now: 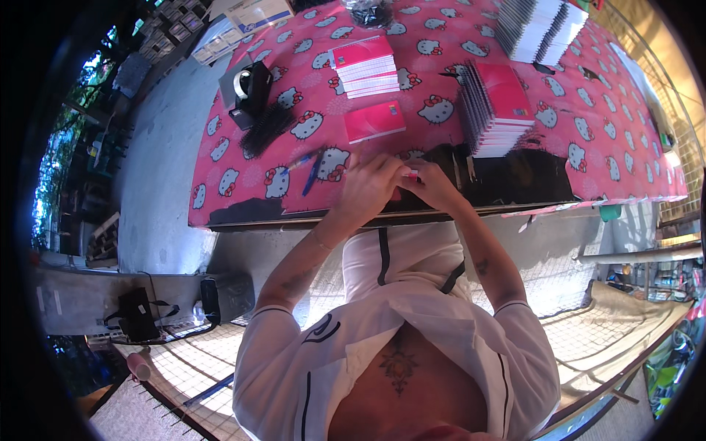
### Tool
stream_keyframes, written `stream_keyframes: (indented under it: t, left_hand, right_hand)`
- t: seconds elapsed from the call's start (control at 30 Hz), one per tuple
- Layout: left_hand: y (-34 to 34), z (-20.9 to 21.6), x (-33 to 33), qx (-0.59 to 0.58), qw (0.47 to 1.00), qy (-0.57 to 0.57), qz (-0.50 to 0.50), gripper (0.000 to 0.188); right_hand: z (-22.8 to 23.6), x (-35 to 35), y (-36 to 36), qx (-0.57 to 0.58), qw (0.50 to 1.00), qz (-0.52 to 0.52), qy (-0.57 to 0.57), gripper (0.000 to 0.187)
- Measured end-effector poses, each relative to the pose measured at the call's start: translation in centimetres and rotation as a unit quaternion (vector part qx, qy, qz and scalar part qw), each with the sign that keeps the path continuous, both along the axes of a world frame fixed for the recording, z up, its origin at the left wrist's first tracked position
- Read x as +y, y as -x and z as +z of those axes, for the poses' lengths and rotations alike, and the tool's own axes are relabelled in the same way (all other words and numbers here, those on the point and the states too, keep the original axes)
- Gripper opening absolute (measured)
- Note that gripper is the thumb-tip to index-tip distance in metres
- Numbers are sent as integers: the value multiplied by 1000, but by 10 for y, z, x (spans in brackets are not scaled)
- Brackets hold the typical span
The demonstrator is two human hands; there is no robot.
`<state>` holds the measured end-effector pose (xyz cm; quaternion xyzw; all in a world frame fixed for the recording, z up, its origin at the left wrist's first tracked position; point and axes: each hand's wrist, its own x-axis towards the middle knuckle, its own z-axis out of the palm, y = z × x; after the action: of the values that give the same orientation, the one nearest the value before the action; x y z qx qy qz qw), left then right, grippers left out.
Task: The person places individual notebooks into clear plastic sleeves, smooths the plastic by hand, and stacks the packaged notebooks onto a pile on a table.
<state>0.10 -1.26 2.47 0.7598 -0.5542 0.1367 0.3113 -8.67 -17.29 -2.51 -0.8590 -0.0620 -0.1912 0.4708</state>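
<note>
My left hand [368, 185] and my right hand [435, 189] meet at the near edge of the table, fingers curled in toward each other. Between them shows a small pink-and-white piece [412, 176], mostly covered by my fingers, so its kind cannot be made out. Just beyond my hands lies a pink-covered booklet [375, 122]. Left of my left hand rests a blue pen [312, 175]. To the right stands a stack of pink spiral notebooks [501, 110] with dark coils.
A stack of pink booklets [365, 67] sits farther back. On the left are a black tape dispenser [250, 92] and a heap of black binding coils [268, 131]. More spiral notebooks [540, 29] stand at the far right. A patterned pink cloth [437, 110] covers the table.
</note>
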Motion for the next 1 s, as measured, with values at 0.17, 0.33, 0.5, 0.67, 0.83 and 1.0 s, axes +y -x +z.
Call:
stream_keyframes:
  t: [0.17,0.33,0.5,0.67,0.83,1.0]
  left_hand:
    - [1,1,-3,-34,999,26,-6,20]
    - [-6,4,7,-10,999,-44,-26,26]
    - [-1,3,2,-14,1000,-21,-1,21]
    - [0,-4,4,-2,1000,6,-6,18]
    - [2,0,1,8,999,34,-25,19]
    - [1,7,5,7,1000,26,-8,21]
  right_hand:
    - [-2,0,0,20,999,-5,-35,25]
    - [5,-1,-1,69,997,-3,-15,28]
    - [11,0,2,64,998,-12,-26,28]
    - [30,-16,17,33,991,6,-132,25]
    - [39,-41,17,99,989,26,-109,18]
    - [34,-47,10,90,983,83,-134,15]
